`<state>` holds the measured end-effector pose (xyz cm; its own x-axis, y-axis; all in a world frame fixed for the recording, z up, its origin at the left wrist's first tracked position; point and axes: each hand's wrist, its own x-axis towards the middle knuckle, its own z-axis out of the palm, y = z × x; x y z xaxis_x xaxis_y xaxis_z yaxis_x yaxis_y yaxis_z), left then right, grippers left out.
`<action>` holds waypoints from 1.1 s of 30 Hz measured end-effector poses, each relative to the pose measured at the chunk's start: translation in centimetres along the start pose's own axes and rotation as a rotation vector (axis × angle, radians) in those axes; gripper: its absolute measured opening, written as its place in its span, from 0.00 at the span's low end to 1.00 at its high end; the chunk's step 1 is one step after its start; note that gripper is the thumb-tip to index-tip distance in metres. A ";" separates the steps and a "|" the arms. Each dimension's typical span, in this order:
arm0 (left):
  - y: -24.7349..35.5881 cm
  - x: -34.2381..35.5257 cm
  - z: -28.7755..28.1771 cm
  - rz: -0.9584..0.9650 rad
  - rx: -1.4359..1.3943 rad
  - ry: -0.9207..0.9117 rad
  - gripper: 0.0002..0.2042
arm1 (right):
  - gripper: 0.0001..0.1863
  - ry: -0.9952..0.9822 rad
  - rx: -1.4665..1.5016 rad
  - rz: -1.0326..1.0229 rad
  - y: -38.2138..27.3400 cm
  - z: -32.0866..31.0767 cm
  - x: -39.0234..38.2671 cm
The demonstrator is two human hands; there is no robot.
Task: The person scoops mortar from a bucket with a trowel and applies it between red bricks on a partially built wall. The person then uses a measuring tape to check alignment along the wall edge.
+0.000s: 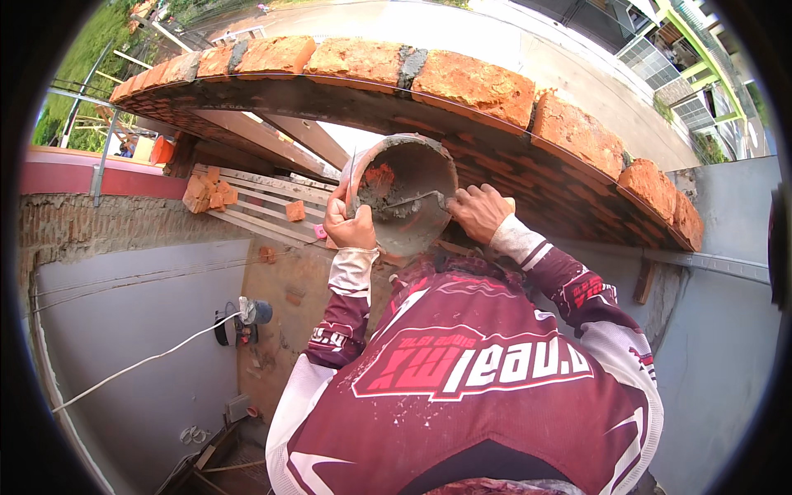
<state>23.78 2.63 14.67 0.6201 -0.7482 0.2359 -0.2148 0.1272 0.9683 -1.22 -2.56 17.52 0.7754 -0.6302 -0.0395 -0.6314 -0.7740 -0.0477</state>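
Observation:
A round bucket (438, 169), smeared with grey mortar, is tilted so that its mouth faces me, close against the brick wall. Wet mortar (399, 211) lies inside, beside an orange-red patch. My left hand (351, 223) grips the bucket's left rim, thumb on the near side. At the right rim, my right hand (480, 213) is closed round the handle end of a trowel (412, 199). Its thin bent neck reaches into the mortar; the handle is hidden in my fist. Just beyond the bucket curves the top course of orange bricks (474, 82), with dark mortar joints.
A thin string runs along the wall's top edge. Broken bricks (208, 191) sit on wooden planks (272, 196) to the left, with a loose brick piece (295, 211) nearby. Far below is a lower floor (285, 330). A white cable (148, 363) crosses the lower left.

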 end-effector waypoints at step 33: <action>-7.3 -1.9 -0.6 -0.499 -0.201 0.180 0.08 | 0.21 0.333 1.394 0.905 2.2 -18.7 -10.9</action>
<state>24.60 3.46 7.25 0.7324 -0.6288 -0.2611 0.2741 -0.0788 0.9585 -11.06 1.38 36.50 0.0442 -0.9330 -0.3572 -0.2194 0.3397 -0.9146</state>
